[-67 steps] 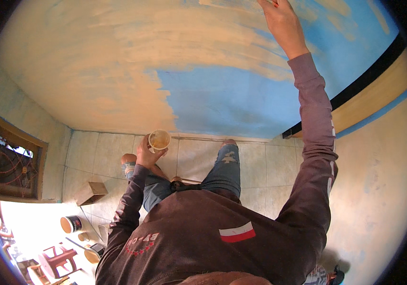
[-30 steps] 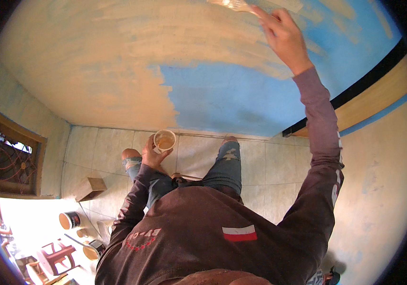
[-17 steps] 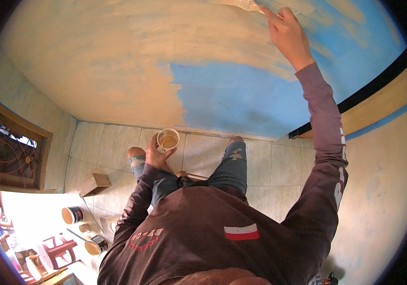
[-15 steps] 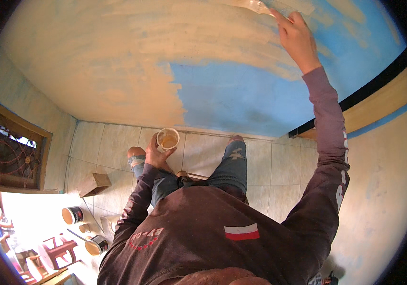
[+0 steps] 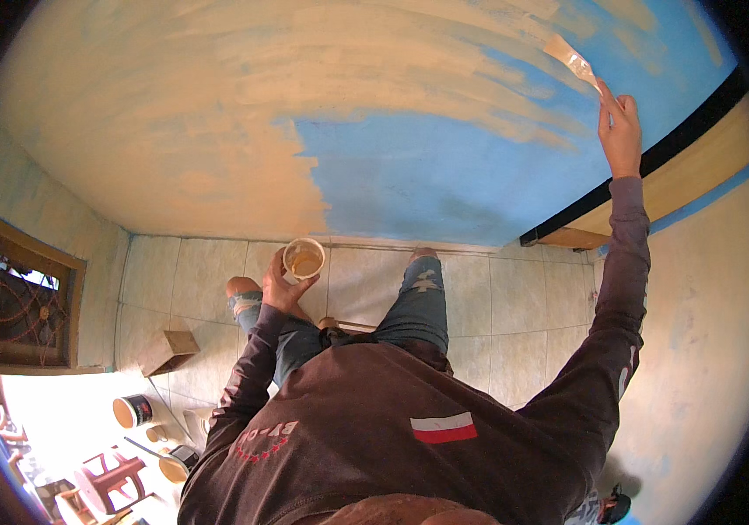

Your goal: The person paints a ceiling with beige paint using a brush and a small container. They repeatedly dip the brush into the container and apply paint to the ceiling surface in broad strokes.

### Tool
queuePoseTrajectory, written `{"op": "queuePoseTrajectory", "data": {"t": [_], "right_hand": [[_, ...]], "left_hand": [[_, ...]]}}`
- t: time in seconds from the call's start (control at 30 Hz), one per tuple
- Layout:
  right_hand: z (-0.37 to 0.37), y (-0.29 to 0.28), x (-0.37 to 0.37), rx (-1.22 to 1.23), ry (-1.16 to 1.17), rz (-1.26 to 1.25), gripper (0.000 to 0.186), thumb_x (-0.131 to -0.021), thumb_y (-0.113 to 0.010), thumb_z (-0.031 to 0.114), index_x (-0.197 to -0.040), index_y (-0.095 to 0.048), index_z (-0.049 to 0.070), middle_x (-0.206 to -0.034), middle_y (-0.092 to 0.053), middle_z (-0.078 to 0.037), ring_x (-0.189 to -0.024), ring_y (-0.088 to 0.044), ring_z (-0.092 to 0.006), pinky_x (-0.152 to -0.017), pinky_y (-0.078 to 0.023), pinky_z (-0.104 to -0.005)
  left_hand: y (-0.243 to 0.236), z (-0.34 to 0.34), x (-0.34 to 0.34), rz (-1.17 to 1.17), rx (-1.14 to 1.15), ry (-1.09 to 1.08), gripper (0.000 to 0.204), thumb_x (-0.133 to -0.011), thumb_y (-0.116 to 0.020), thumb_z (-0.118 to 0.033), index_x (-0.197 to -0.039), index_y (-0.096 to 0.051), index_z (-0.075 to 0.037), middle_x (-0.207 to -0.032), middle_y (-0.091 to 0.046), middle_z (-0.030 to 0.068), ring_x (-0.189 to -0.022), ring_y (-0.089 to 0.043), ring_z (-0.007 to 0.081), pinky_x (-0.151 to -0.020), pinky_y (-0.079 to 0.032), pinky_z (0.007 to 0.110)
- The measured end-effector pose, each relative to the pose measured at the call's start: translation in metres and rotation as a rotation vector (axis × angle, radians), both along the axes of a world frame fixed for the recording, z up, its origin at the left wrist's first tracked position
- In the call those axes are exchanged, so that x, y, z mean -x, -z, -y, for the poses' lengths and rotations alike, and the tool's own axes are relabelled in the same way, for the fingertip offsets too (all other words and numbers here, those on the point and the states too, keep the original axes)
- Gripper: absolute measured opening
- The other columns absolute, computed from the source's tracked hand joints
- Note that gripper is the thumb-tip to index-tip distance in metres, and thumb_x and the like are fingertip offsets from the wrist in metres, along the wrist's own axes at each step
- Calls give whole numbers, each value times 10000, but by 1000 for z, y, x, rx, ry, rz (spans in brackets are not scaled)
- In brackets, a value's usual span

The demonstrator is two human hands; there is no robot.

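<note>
My right hand (image 5: 621, 136) grips the handle of a paintbrush (image 5: 574, 63), its bristles pointing up and left against the wall (image 5: 427, 175). Cream paint streaks cover the wall's left and upper parts; a blue patch shows lower down and on the right. Near my left knee, my left hand (image 5: 280, 287) is wrapped around a small clear tub (image 5: 306, 259) with tan paint in its bottom.
A brown box (image 5: 168, 352) stands on the tiled floor to the left. Behind it are paint buckets (image 5: 133, 411) and a reddish plastic stool (image 5: 110, 480). A black-edged wooden ledge (image 5: 681, 179) juts out at right. A grilled window (image 5: 20, 302) is at far left.
My right hand has swung right and down with the paintbrush, from the cream area to the blue part of the wall. My left hand still holds the tub in about the same place.
</note>
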State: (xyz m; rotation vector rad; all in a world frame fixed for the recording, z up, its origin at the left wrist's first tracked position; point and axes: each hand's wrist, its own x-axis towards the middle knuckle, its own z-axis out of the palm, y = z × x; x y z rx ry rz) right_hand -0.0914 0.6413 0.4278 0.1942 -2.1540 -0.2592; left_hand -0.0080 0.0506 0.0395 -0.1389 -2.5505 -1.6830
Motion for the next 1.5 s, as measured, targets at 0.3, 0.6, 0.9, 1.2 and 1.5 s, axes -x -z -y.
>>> {"op": "queuePoseTrajectory", "data": {"t": [0.3,0.6,0.9,1.2,1.5], "right_hand": [[75,5,8,18,-331,-163,478,-924,-668,27,-1354,-668,234,-900,-511,-83,-789,-550,-233,-711,-498,-335],[240,-26,61,-38,-588,-90,353,-896,-625,40,-1236,-710,76,-842,-507,-122,-684,-567,-279,-596,-490,-396],[197,-31,72,32,-491,-127,304,-929,-623,60,-1214,-727,82,-815,-489,-114,-677,-546,-278,-604,-475,-392],[59,-23,35,35,-188,-80,422,-976,-595,157,-1375,-629,289,-977,-565,-119,-853,-624,-316,-760,-544,-424],[-36,-13,-21,83,141,-5,428,-984,-605,150,-1389,-619,287,-985,-556,-133,-874,-617,-323,-785,-534,-426]], "left_hand": [[3,1,1,-28,-7,19,895,-696,-931,-347,-1401,-489,-20,-1306,-628,167,-1218,-630,295,-1016,-528,441],[-4,-6,-4,-76,-22,-45,898,-698,-931,-340,-1396,-482,3,-1280,-634,183,-1204,-636,295,-1013,-535,422],[-16,-6,-11,-56,26,-75,889,-692,-932,-342,-1387,-491,-6,-1269,-647,166,-1190,-639,280,-1006,-533,420],[-12,-7,-4,-37,-7,-15,884,-694,-933,-331,-1388,-491,-7,-1288,-632,159,-1194,-636,280,-1019,-527,418],[-14,-9,-2,-56,-36,25,867,-701,-934,-278,-1386,-487,7,-1312,-614,175,-1223,-627,283,-1042,-523,415]]}}
